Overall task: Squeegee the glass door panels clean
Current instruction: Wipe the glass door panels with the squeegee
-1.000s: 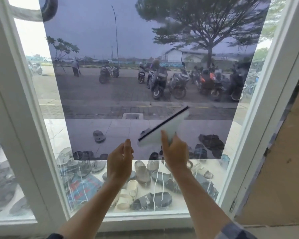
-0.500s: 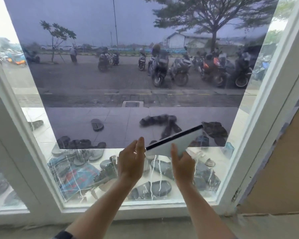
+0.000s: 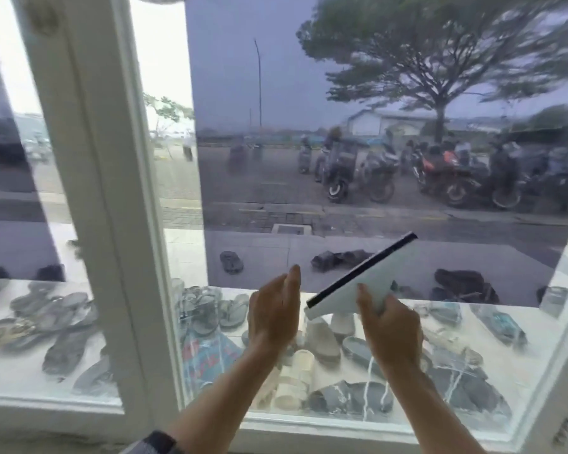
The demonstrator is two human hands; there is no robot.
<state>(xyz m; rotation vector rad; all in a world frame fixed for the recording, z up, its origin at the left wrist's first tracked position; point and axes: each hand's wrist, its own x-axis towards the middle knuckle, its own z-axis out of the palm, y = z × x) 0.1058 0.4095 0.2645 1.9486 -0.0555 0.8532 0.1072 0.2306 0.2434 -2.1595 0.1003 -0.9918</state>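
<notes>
My right hand (image 3: pixel 389 329) grips a white squeegee (image 3: pixel 371 281) with a black rubber blade. The blade slants up to the right and lies against the right glass panel (image 3: pixel 358 158), at the lower edge of its dark tinted film. My left hand (image 3: pixel 274 314) is raised flat just left of the squeegee, fingers together and pointing up, holding nothing. Whether it touches the glass I cannot tell. Thin water streaks run down the lower glass below both hands.
A white door frame post (image 3: pixel 102 191) separates the right panel from a left glass panel (image 3: pixel 10 191). The white bottom rail (image 3: pixel 341 430) runs under the glass. Outside lie several sandals (image 3: pixel 210 311) on tiles, with parked motorbikes (image 3: pixel 374 172) beyond.
The view has swung left, bringing the frame post and the left panel into sight. The squeegee has tilted steeper. Both hands stay close together low on the right panel.
</notes>
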